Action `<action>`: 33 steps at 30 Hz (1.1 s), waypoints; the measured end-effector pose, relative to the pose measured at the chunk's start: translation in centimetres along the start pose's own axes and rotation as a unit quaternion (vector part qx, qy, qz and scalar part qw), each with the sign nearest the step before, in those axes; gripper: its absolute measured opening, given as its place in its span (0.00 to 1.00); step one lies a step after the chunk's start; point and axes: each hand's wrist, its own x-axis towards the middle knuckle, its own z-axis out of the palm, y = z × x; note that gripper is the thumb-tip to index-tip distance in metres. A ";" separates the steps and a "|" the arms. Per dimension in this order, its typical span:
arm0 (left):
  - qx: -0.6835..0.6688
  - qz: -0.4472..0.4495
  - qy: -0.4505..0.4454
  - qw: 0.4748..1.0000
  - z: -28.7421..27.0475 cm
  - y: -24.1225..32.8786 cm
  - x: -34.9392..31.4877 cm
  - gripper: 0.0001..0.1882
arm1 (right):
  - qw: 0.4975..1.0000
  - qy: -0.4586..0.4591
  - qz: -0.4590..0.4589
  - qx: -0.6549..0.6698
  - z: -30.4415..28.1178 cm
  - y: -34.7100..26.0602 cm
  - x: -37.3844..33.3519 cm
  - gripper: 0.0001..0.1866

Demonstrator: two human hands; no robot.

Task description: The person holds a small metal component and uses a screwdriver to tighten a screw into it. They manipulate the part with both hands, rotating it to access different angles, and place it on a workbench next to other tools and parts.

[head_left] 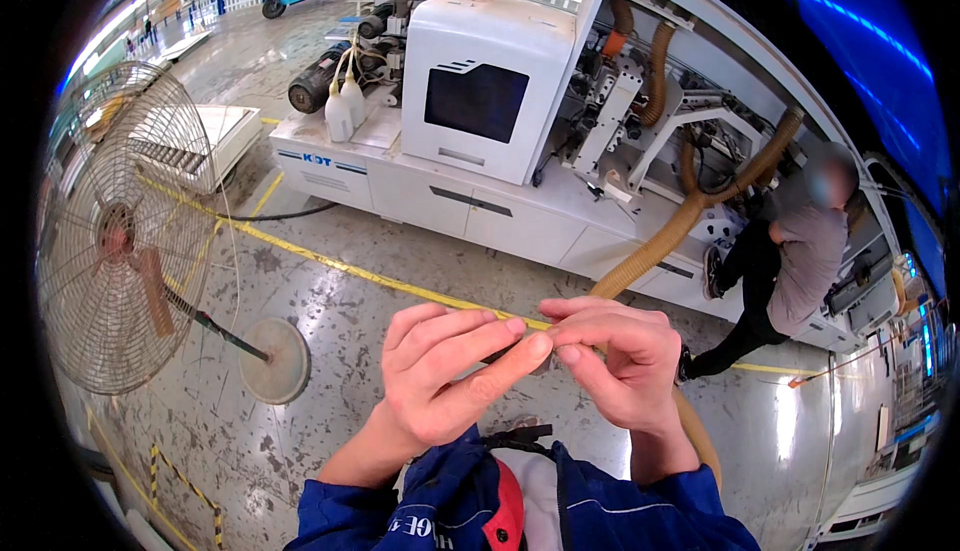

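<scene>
My left hand [447, 371] and my right hand [625, 359] meet in front of my chest, their fingertips touching or nearly so. The left thumb points toward the right fingertips, with the left fingers curled above it. A small dark patch shows between them, too little of it to name. On the right, the thumb and forefinger come together in a pinch at the tip of the left thumb. Whatever lies between the fingertips is too small or hidden to make out. Blue jacket sleeves cover both forearms.
A long white machine [420, 196] with a dark screen stands ahead. A tan ribbed hose [655, 246] runs down from it toward my right side. At the left is a caged standing fan [120, 221] on a round base. A person [805, 251] leans against the machine at the right.
</scene>
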 end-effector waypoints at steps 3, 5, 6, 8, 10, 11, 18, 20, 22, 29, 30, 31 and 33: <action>-0.016 -0.006 0.005 1.000 0.2 0.0 -0.1 0.16 | 1.000 0.003 0.010 0.024 0.1 0.2 -0.1 0.10; -0.031 -0.012 0.012 0.999 0.3 -0.1 -0.1 0.16 | 0.994 0.089 0.038 0.056 1.4 0.3 -0.2 0.06; -0.035 -0.016 0.020 0.999 0.3 -0.1 -0.1 0.16 | 0.987 0.131 0.051 0.071 1.8 0.4 -0.3 0.06; -0.041 -0.024 0.034 0.998 0.3 -0.2 -0.1 0.17 | 0.981 0.124 0.028 0.144 0.9 2.0 -1.5 0.08; -0.037 -0.027 0.039 0.998 0.3 -0.3 -0.2 0.17 | 0.977 0.097 0.017 0.191 0.1 2.9 -1.9 0.18; -0.036 -0.028 0.041 0.998 0.3 -0.4 -0.3 0.17 | 0.974 0.080 0.035 0.209 0.1 2.8 -1.9 0.16; -0.043 -0.038 0.059 0.997 0.6 -0.3 -0.3 0.18 | 0.981 0.117 0.059 0.145 2.5 0.2 -0.8 0.05; -0.055 -0.040 0.063 0.996 0.7 -0.3 -0.3 0.19 | 0.985 0.103 0.040 0.130 2.7 0.3 -0.8 0.09; -0.071 -0.042 0.061 0.995 0.6 -0.3 -0.3 0.20 | 0.988 0.092 0.024 0.119 2.8 0.6 -1.0 0.11; -0.104 -0.054 0.058 0.991 0.5 -0.1 -0.6 0.22 | 0.990 0.093 0.000 0.105 2.8 0.7 -1.2 0.11; -0.120 -0.063 0.058 0.989 0.5 -0.1 -0.7 0.23 | 0.991 0.092 -0.004 0.100 2.8 0.6 -1.1 0.11; -0.135 -0.072 0.058 0.987 0.6 -0.1 -0.8 0.23 | 0.991 0.091 -0.009 0.095 2.8 0.6 -1.0 0.11; -0.154 -0.082 0.057 0.983 0.7 -0.1 -0.9 0.24 | 0.993 0.091 -0.026 0.065 2.8 0.5 -0.9 0.11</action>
